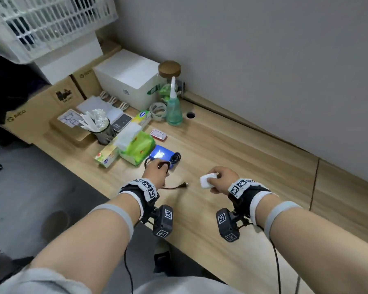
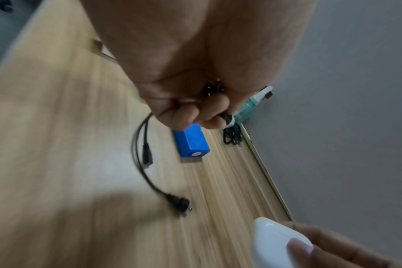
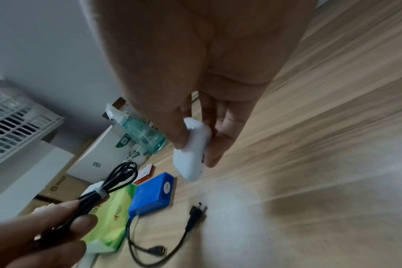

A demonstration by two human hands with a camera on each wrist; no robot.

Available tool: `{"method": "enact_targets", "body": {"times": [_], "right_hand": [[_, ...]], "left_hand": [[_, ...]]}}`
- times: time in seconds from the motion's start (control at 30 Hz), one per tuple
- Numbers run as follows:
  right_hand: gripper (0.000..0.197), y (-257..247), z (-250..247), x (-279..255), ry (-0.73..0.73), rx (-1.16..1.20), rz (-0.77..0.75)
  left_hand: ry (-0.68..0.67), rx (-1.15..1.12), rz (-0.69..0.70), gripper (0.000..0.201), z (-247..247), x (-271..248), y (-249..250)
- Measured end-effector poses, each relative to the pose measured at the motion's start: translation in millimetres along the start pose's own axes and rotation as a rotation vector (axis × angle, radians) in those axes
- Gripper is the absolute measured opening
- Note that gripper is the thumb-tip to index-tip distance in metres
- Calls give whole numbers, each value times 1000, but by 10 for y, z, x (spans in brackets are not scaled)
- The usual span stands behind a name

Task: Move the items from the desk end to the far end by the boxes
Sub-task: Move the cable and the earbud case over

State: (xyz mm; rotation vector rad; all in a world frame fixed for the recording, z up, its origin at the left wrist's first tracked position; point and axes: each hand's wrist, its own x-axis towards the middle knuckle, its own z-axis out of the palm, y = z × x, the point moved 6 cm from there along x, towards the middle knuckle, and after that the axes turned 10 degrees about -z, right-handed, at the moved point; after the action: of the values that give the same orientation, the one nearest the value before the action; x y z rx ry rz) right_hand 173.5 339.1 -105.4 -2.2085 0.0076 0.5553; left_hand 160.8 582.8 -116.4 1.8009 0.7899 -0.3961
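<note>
While both hands carry loads above the counter [image 1: 232, 145], items head toward the boxes [image 1: 57, 96].
Left hand [image 1: 154, 174] pinches bundled black cable [image 3: 108, 185] at its tie: limp, light, tails dangling. Right hand [image 1: 220, 180] curls round white case [image 1: 207, 181]: smooth, slippery, so hold its flat sides.

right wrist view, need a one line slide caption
Right hand grips a white plastic case above the wooden desk; left hand holds a bundled black cable.

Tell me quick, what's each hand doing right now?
Left hand: pinching a bundled black cable.
Right hand: gripping a small white case.
</note>
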Motion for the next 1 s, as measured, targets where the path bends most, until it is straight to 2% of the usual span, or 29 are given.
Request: {"method": "enact_targets", "body": {"times": [0.17, 0.23, 0.33, 0.47, 0.53, 0.6, 0.73, 0.83, 0.87, 0.97, 1.0], "right_hand": [[21, -6, 58, 272, 75, 28, 80], [20, 22, 93, 363, 86, 1, 111], [18, 97, 116, 539, 80, -78, 177], [16, 199, 173, 882, 102, 16, 257], [15, 236, 223, 1087, 113, 82, 277], [12, 234, 277, 1288, 105, 152, 284], [20, 68, 339, 1577, 122, 332, 295], [22, -14, 382, 1776, 115, 349, 288], [22, -14, 397, 1848, 109, 338, 284], [31, 298, 557, 2198, 99, 300, 253], [42, 456, 619, 2321, 106, 291, 246]], "left_hand": [[-83, 58, -27, 18, 108, 570, 292], [-45, 43, -34, 6, 122, 772, 337], [9, 41, -92, 15, 124, 1070, 334], [-75, -257, -249, 24, 247, 1421, 344], [-122, -321, -298, 19, 317, 1522, 388], [-184, -342, -291, 5, 379, 1528, 485], [-238, -452, -283, 46, 407, 1582, 580], [-232, -507, -322, 75, 366, 1593, 620], [-236, -478, -320, 77, 359, 1592, 639], [-261, -392, -327, 21, 365, 1533, 719], [-236, -380, -335, 19, 350, 1564, 692]]}}
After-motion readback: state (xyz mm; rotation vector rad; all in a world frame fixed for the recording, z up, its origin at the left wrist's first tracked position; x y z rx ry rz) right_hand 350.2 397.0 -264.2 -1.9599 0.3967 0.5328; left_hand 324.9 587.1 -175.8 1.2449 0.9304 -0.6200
